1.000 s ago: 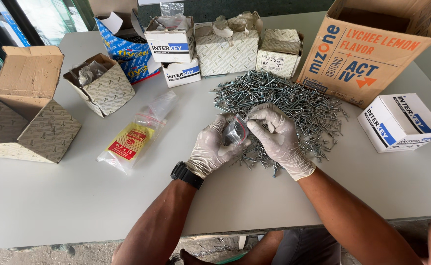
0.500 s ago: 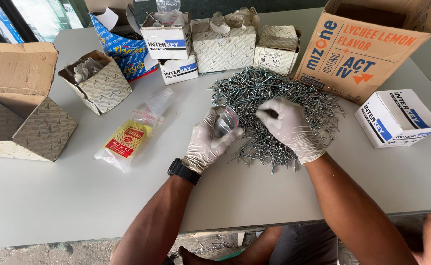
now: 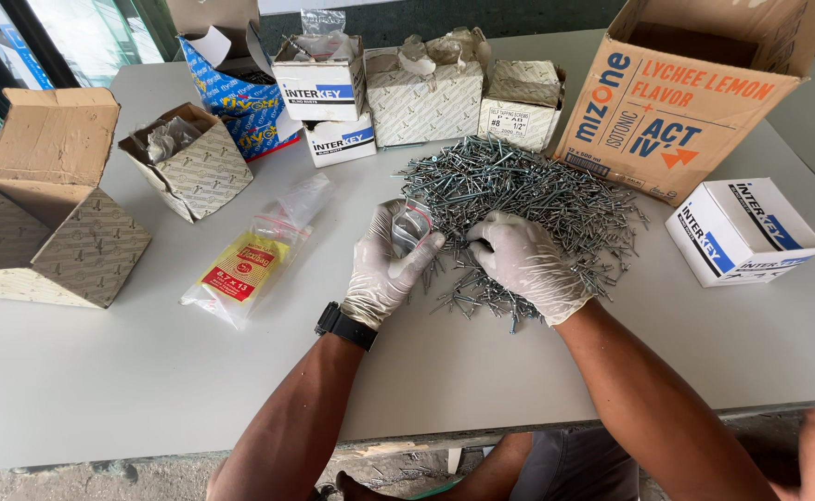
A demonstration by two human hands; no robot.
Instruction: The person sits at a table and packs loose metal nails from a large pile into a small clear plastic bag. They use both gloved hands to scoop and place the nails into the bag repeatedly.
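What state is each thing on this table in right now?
Small bag: open, held by left hand.
Right hand: on the fasteners, a loose heap.
Large carton: open.
Left boxes: flaps open.
White box: closed.
Labelled bags: lying flat.

small clear bag (image 3: 411, 228) upright, beside heaped silver screws (image 3: 519, 199)

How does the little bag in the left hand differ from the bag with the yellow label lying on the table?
The small bag is held up in the left hand, open at the top; the labelled bag lies flat on the table, untouched. The small bag shows no coloured label; the other has a yellow and red one. The labelled bag looks larger. Both are clear plastic.
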